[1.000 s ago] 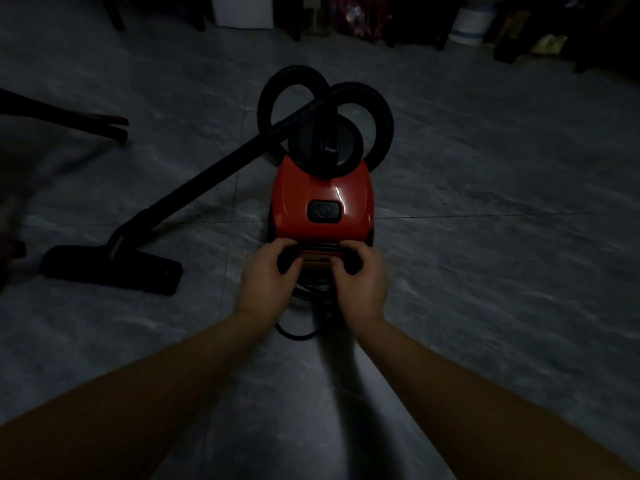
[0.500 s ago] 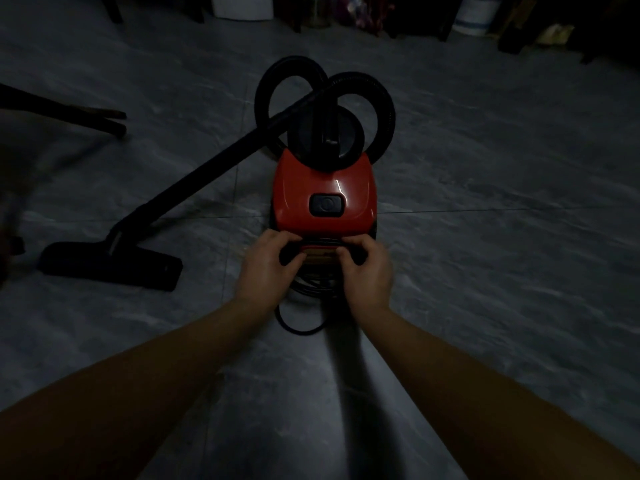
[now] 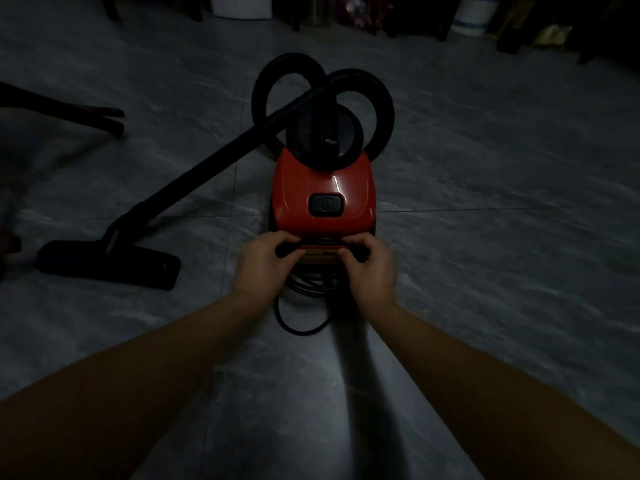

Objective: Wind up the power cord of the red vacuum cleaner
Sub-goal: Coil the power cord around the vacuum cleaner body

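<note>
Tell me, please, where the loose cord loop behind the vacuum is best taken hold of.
Pinch the cord loop at its near arc, from above, on your side. It seems to lie flat on the floor, bowed toward you, clear of the coils at the vacuum, the left hand and the right hand.

The black floor nozzle (image 3: 107,265) lies left of the red vacuum cleaner (image 3: 322,188); the black power cord (image 3: 311,287) loops at its near end.
</note>
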